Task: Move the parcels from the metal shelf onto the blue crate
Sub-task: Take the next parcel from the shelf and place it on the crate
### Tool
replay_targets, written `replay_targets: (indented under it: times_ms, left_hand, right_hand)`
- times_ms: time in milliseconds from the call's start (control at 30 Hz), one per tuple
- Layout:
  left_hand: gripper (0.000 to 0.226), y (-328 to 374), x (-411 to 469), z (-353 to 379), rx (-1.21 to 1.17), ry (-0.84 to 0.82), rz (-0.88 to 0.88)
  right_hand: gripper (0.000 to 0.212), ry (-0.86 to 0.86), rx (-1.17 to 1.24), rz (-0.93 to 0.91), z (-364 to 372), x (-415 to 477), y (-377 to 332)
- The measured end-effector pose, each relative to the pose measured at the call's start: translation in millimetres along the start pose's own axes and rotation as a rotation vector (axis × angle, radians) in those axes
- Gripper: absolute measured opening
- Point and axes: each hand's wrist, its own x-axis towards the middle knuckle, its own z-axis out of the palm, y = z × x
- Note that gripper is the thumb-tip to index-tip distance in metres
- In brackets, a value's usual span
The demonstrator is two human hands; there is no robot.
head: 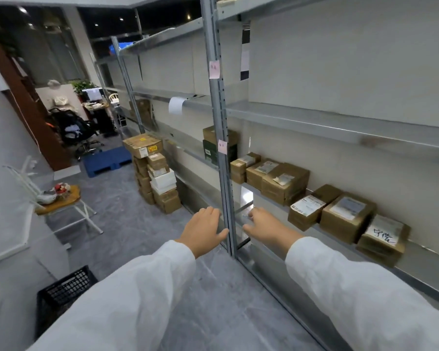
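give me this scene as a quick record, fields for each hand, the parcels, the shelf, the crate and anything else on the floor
left hand: open, holds nothing, just left of the post
right hand: open, holds nothing, just right of the post
parcels: brown boxes in a row on a low level, none picked up
metal shelf: runs along the right wall
blue crate: on the floor, far down the aisle
other: stack of boxes; black crate; chair

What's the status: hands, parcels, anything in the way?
Left hand, right hand open, empty. Parcels on metal shelf, untouched. Shelf post stands between hands.
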Motion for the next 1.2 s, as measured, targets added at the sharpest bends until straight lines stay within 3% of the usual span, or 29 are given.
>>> replay_targets:
  times_ms: [333,567,833,1200]
  left_hand:
    - [0.042,-67,105,33,-0.035,0.000,0.043]
    - [0.039,-141,201,50,-0.076,-0.012,0.144]
    - [0.043,-224,296,68,-0.105,-0.041,0.186]
    - [0.043,-234,380,91,-0.008,-0.071,0.392]
  right_hand:
    - [0.052,-0.029,-0.020,0.054,5,106,-3]
    - [0.043,0.017,-0.047,0.124,6,206,-24]
    - [0.049,0.076,-0.056,0.246,19,303,-52]
    - [0.044,0.127,-0.098,0.360,5,374,-20]
